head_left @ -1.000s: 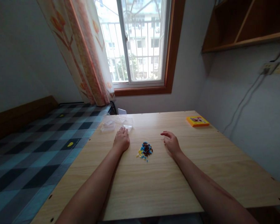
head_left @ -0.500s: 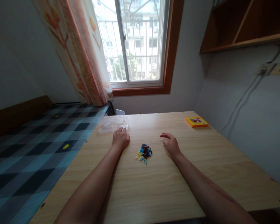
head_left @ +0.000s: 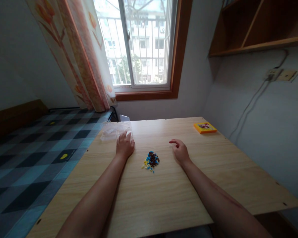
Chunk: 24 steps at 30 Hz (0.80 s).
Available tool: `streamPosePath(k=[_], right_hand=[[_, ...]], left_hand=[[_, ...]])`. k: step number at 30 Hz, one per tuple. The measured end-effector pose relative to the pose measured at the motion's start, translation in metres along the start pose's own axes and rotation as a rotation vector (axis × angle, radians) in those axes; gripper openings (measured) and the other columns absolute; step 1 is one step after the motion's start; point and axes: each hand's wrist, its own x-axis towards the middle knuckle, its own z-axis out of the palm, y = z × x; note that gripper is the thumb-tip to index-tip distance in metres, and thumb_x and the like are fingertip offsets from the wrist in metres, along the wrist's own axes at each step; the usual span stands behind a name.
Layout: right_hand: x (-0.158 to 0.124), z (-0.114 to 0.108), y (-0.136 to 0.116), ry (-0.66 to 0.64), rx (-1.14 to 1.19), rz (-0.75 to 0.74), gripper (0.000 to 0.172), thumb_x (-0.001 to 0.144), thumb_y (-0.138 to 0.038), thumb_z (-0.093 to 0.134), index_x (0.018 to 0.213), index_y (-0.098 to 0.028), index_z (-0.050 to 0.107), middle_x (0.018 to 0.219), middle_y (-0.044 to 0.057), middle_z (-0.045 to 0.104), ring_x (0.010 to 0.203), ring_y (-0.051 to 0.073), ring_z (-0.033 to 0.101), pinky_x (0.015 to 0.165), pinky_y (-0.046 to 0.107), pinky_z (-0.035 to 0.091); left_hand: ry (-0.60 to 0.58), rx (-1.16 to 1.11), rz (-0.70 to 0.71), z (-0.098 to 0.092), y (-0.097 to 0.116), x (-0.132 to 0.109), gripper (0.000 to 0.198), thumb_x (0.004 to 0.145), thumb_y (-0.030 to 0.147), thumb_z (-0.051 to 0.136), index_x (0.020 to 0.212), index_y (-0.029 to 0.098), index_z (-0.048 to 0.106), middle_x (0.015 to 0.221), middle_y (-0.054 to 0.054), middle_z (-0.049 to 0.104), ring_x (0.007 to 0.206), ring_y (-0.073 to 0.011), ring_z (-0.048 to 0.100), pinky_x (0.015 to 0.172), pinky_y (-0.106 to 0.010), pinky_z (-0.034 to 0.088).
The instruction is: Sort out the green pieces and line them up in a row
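Flanking one multicoloured pile (head_left: 152, 160), two hands (head_left: 124, 145) (head_left: 181, 152), one box (head_left: 205, 128) beyond

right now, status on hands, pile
Left hand by clear plastic, contact unclear. Right hand holding nothing visible. Colored pile between them. Yellow box aside, right.

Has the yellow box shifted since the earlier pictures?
No. The yellow box lies at the same spot by the far right corner of the table; the whole view shifted.

Sm. pcs, piled (head_left: 152, 160): too tiny to ID singly. Clear plastic pkg (head_left: 109, 131): part hidden by L hand (head_left: 124, 145); contact unclear. Box (head_left: 205, 128): print illeg. Shelf (head_left: 253, 46): cut off, R edge. Curtain (head_left: 76, 49): cut off, top.
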Motion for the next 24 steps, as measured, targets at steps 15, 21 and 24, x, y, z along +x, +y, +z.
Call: streamPosePath(k=[15, 21, 24], right_hand=[[0.049, -0.082, 0.052, -0.074, -1.075, 0.141, 0.068, 0.092, -0.037, 0.045, 0.156, -0.02, 0.03, 0.162, 0.017, 0.025, 0.149, 0.036, 0.018, 0.115, 0.064, 0.017], [0.078, -0.14, 0.095, 0.054, -1.144, 0.282, 0.069, 0.095, -0.044, 0.037, 0.158, -0.018, 0.025, 0.161, 0.018, 0.026, 0.149, 0.036, 0.016, 0.112, 0.065, 0.019], [0.088, -0.144, 0.103, 0.06, -1.152, 0.262, 0.067, 0.096, -0.042, 0.034, 0.157, -0.016, 0.028, 0.161, 0.017, 0.027, 0.148, 0.036, 0.016, 0.112, 0.066, 0.018]], left_hand=[[-0.262, -0.354, 0.16, -0.003, -0.009, -0.013, 0.049, 0.097, 0.047, 0.035, 0.119, 0.016, 0.066, 0.126, -0.013, 0.066, 0.12, -0.027, 0.059, 0.107, -0.041, 0.045], [-0.3, -0.358, 0.098, -0.006, -0.005, -0.011, 0.051, 0.098, 0.046, 0.031, 0.105, 0.017, 0.071, 0.118, -0.011, 0.07, 0.112, -0.0255, 0.062, 0.102, -0.037, 0.047], [-0.287, -0.351, 0.08, -0.008, -0.005, -0.011, 0.051, 0.098, 0.045, 0.029, 0.102, 0.019, 0.072, 0.115, -0.01, 0.072, 0.109, -0.0247, 0.063, 0.1, -0.036, 0.048]])
